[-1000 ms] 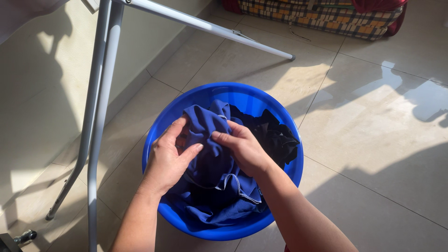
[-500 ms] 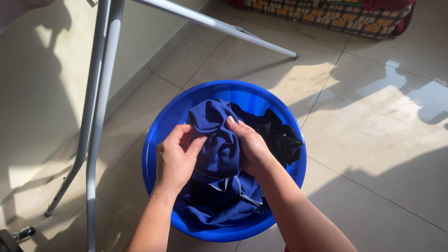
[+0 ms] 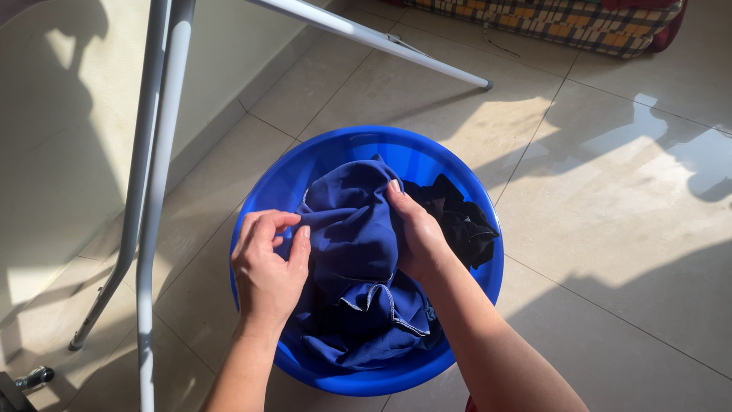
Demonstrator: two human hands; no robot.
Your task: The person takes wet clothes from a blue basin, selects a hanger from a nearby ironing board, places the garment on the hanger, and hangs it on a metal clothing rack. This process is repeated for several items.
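Note:
A round blue plastic basin (image 3: 427, 156) stands on the tiled floor below me. A dark blue garment (image 3: 354, 236) with pale stitched seams lies bunched in it, over a black garment (image 3: 457, 214) at the right side. My left hand (image 3: 267, 267) pinches the blue cloth's left edge between thumb and fingers. My right hand (image 3: 418, 233) grips the cloth's right side, fingers curled into the fabric. Both forearms reach in from the bottom of the view.
Grey metal legs of a folding rack (image 3: 152, 152) stand at the left, with one bar (image 3: 396, 47) slanting across the top. A checked mattress or cushion (image 3: 549, 23) lies at the far edge. Sunlit tiles spread to the right.
Both hands have spread apart, the left moving left to the cloth's edge and the right shifting further in. The blue garment has opened wider between them.

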